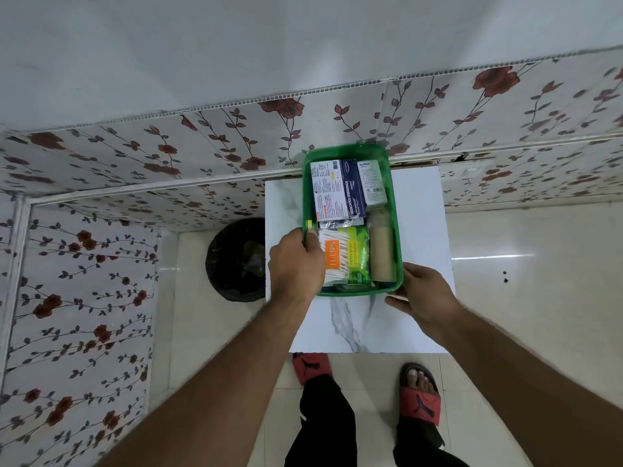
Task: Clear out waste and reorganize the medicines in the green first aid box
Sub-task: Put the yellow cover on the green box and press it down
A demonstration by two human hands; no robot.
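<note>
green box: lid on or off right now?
Off. The green box is open-topped; cartons, the cotton swab pack and a tan roll show inside. No lid visible.

First aid box point(350, 153) on table point(418, 230), against wall; bin point(232, 261) on floor, left of table.

green box point(397, 230) packed full (no gaps), table point(421, 214) bare rightward

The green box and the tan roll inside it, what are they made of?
The green box looks like glossy plastic: its thin rim shines and its far wall lets some light through. The tan roll seems to be soft woven cloth, probably a bandage: it looks matte and shows no shine, though the weave is too blurred to confirm.
</note>
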